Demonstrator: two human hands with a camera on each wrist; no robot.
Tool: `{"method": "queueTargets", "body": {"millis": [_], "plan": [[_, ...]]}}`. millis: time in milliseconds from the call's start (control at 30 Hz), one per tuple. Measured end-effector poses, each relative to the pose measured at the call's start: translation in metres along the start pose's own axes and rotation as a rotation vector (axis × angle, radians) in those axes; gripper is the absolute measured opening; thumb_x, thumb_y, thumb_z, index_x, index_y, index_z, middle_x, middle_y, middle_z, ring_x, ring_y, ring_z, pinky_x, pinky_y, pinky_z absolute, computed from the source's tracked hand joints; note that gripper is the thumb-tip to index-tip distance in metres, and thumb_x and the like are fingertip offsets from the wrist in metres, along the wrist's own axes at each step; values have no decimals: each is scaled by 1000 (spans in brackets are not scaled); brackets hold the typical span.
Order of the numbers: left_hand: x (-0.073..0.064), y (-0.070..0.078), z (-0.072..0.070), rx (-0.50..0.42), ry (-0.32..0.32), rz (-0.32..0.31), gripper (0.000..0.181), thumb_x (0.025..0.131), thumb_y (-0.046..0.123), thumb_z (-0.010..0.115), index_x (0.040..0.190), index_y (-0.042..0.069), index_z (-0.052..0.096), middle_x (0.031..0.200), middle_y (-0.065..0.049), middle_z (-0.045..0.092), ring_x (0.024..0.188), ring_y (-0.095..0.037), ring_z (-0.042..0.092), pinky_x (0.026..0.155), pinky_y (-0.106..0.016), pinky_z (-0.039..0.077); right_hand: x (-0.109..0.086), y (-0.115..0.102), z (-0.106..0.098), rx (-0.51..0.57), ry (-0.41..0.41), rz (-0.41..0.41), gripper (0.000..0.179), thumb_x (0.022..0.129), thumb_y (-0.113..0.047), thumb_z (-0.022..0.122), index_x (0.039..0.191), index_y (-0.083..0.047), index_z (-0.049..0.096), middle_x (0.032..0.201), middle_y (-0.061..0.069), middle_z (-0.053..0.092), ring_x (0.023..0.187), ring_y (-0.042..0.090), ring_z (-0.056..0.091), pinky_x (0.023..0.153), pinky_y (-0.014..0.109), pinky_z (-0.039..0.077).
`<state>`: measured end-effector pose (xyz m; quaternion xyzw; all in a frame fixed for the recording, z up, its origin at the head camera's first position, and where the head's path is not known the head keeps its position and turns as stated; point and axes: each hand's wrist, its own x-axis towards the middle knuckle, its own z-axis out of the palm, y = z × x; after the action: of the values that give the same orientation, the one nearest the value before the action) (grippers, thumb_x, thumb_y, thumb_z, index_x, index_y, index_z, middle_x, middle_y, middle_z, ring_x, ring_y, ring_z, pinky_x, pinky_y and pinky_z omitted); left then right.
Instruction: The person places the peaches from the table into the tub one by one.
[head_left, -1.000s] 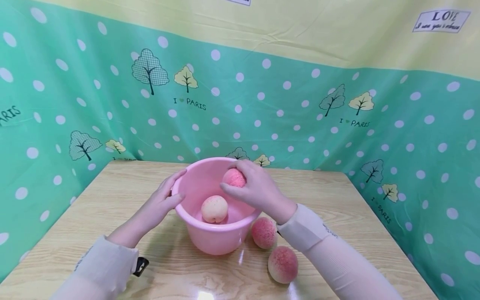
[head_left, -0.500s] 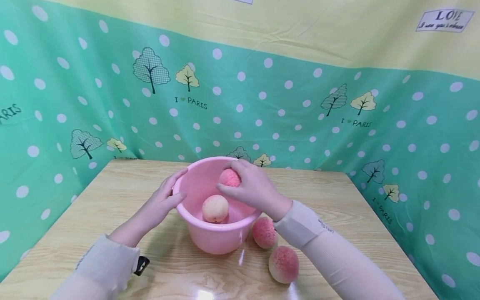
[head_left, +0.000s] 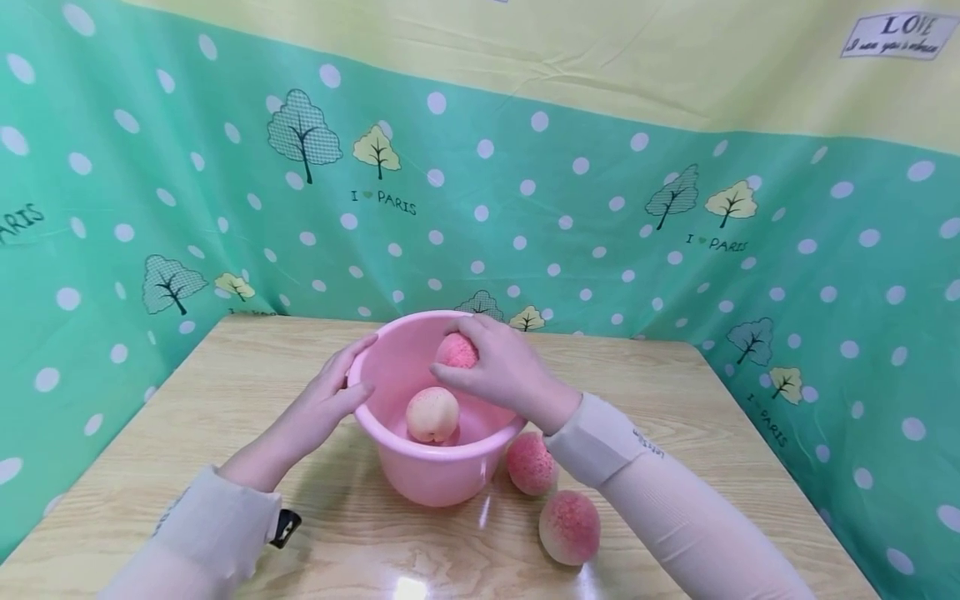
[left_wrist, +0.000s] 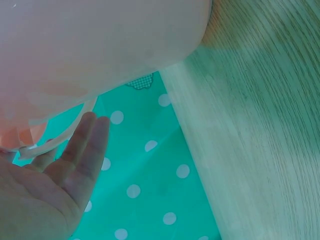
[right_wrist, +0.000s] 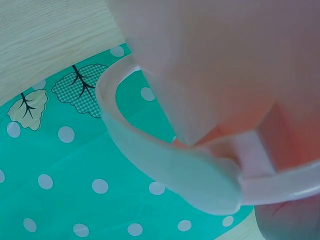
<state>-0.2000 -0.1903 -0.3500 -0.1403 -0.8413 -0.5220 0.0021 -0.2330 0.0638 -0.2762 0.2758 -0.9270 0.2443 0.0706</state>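
Green dotted cloth (head_left: 570,200) is hanging behind a wooden table (head_left: 660,375)

On my head feed, I'm seeing the left hand (head_left: 322,408) resting at the left rim of a pink bucket (head_left: 438,483), fingers fairly straight, thumb lying over the edge. One pale peach (head_left: 432,415) is sitting inside, between the hands. Further right, the right hand (head_left: 506,367) is gripping a pinker peach (head_left: 455,352) over the bucket's opening, thumb and fingers curving round it. Just beside the bucket, a third peach (head_left: 531,463) is lying near a fourth peach (head_left: 570,527).
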Motion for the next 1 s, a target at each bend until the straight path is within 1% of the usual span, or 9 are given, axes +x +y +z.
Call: {"method": "queueTargets", "body": {"millis": [200, 433, 633, 833, 1000], "plan": [[0, 1, 0, 2, 1, -4, 63, 101, 30, 48, 158, 23, 21, 160, -14, 25, 133, -35, 40, 102, -54, 43, 1, 0, 1, -10, -9, -1, 41, 84, -44, 72, 118, -23, 63, 112, -4, 63, 95, 14, 59, 79, 32, 52], [-1, 3, -1, -1, -3, 6, 64, 101, 28, 48, 159, 21, 21, 161, -15, 22, 138, -37, 37, 105, -56, 40, 3, 2, 4, -29, -13, -5, 42, 85, -44, 72, 119, -23, 62, 116, -4, 63, 98, 15, 60, 80, 32, 51], [-2, 3, -2, -3, 2, 8, 64, 101, 27, 47, 159, 20, 21, 161, -15, 23, 136, -37, 38, 104, -55, 41, 4, 2, 5, -34, -15, -7, 42, 85, -45, 72, 119, -22, 63, 116, -3, 63, 100, 15, 59, 81, 33, 52], [-2, 3, -2, 3, 1, 13, 63, 101, 27, 47, 159, 19, 21, 160, -16, 23, 136, -36, 39, 104, -55, 41, 3, 3, 6, -33, -23, -15, 36, 85, -45, 72, 110, -22, 63, 111, -4, 63, 101, 14, 57, 80, 30, 52], [0, 2, -1, 7, -4, -8, 63, 102, 30, 47, 159, 22, 21, 161, -14, 22, 138, -37, 36, 106, -58, 40, 1, 3, 7, -40, -22, -26, 31, 85, -43, 73, 105, -22, 61, 106, -6, 64, 104, 14, 55, 83, 30, 51]]}}
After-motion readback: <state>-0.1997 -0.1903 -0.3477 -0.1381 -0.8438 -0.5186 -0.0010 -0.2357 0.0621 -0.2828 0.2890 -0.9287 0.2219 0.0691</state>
